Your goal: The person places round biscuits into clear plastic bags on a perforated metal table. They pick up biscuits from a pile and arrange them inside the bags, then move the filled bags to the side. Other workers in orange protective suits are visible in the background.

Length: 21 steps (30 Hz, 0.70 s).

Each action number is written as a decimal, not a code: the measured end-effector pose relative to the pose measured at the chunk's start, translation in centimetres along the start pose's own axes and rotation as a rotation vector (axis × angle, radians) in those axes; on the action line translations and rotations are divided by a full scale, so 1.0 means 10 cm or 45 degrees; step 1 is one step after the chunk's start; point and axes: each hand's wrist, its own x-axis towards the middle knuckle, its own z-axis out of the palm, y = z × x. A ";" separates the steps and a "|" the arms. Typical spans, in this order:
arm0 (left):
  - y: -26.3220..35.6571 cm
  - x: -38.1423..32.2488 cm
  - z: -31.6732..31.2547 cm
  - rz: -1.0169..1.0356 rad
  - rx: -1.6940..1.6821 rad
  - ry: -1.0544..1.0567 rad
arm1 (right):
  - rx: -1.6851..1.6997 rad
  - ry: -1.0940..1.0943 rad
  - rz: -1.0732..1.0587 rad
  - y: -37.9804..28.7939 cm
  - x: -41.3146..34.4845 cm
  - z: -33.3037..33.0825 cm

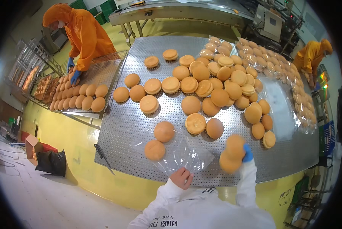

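My bare left hand (182, 178) pinches the near edge of a clear plastic bag (195, 157) at the table's front edge. Two round golden buns (155, 150) lie at the bag's left end and seem to be inside it. To the right of the bag, my right hand (247, 153), in a blue glove, grips two buns (231, 161) together, blurred by motion. The hand is partly hidden behind them. Beyond both hands, many loose buns (189, 85) are spread and piled on the perforated metal table (125, 137), some showing paler flat faces.
A knife (103, 158) lies at the table's left front edge. Filled bags of buns (274, 61) line the right side, beside a stack of clear bags (276, 108). One person in orange (85, 34) handles buns on a wire rack (102, 67); another person (312, 57) stands far right.
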 end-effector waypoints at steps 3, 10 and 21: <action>-0.05 -0.02 0.12 0.003 -0.095 -0.041 | -0.777 -0.413 0.814 0.33 -0.28 0.17; -0.04 0.12 -0.05 0.193 0.173 -0.092 | -0.311 0.164 0.216 1.42 0.57 0.41; -0.04 0.06 0.21 0.325 -0.178 -0.191 | -1.359 0.163 -0.080 2.14 0.86 0.90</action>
